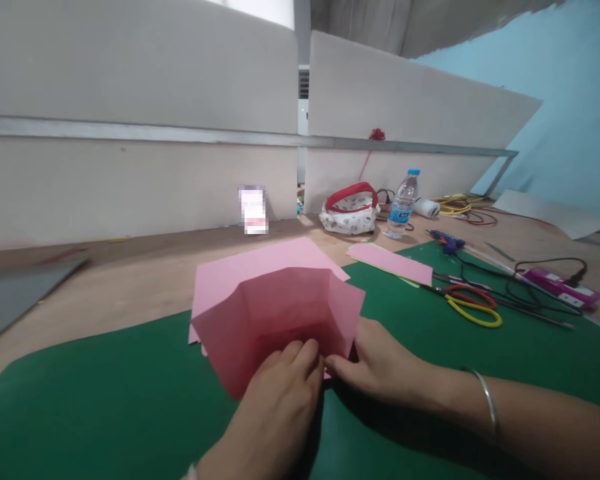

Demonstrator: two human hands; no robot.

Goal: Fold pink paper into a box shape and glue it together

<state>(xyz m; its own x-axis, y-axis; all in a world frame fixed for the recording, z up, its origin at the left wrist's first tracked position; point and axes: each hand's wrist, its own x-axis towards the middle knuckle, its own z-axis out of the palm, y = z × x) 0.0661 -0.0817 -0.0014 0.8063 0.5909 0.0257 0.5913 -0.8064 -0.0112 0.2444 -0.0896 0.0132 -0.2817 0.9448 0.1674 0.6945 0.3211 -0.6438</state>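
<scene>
A sheet of pink paper [290, 293], folded into an open bag-like shape, stands in front of me with its opening facing me. My left hand [285, 387] reaches into that opening, its fingers curled together at the near edge of the paper. At the lower right corner, my right hand [375, 360] pinches the paper with the thumb in front; its other fingers are partly hidden behind the side wall. Both hands almost meet at this corner. Flat pink sheets [275, 257] lie just behind the folded one.
A green mat [105, 380] covers the near table. To the right lie pink strips [395, 261], scissors [473, 307], a glue gun [445, 241] and a purple power strip [560, 287] with cords. A water bottle [403, 207] and a white pouch [350, 213] stand near the partition [130, 180].
</scene>
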